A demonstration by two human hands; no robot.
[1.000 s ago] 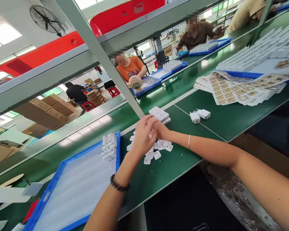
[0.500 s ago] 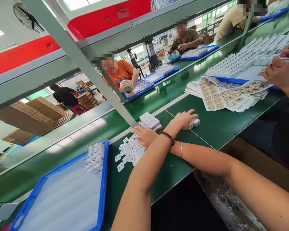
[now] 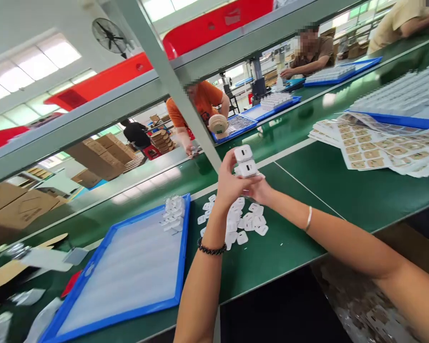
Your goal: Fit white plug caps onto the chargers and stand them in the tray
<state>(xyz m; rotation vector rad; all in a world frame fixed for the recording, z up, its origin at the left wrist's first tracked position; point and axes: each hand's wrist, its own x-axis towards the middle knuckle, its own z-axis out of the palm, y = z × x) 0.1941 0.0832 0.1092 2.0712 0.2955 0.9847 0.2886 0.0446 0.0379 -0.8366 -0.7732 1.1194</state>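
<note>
Grasping two chargers (image 3: 247,165), one above the other, in the left hand (image 3: 233,177), held up over the surface (image 3: 303,183) and loose plates (image 3: 259,222), right of a blue tray (image 3: 186,228); close beneath with the right hand (image 3: 259,191), cannot tell whether gripping

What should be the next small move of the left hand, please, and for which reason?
The left hand should probably move the two white chargers toward the blue-rimmed tray. They are already in its grip, raised above the bench, and the tray lies to the left with similar white plugs grouped in one corner.
</note>
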